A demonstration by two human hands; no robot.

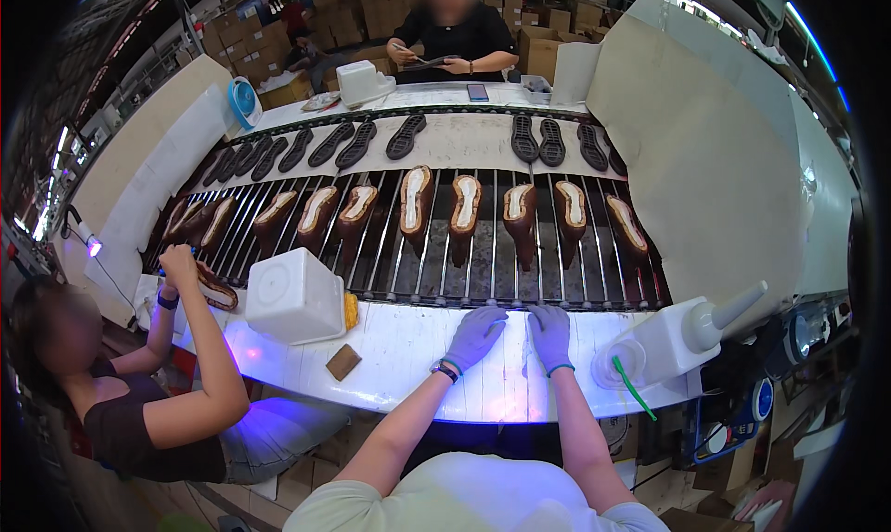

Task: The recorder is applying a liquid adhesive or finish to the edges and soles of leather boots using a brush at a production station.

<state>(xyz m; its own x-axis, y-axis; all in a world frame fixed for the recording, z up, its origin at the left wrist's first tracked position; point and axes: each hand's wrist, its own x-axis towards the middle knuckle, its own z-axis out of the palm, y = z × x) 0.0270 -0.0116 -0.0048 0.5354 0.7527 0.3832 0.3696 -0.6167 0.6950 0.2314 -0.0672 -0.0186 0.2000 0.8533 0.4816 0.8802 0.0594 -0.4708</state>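
Note:
My left hand (476, 339) and my right hand (551, 337), both in pale gloves, lie palms down on the white worktable (506, 379). Their fingers stretch toward the table's far edge, and neither hand holds anything. Just beyond runs a rack of metal rods (422, 277). Along it stands a row of brown shoe uppers, bottoms up with pale centres; the nearest to my hands are one upper (465, 207) and another (520, 212). To the right of my right hand is a clear cup (617, 360) with a green-handled brush (633, 388) in it.
Black shoe soles (406, 137) lie on a pale strip (464, 141) behind the rack. A white jug (668, 342) lies at right. A white container (295, 295) and brown block (343, 362) are at left. One co-worker (158, 393) sits left; another (450, 40) works opposite.

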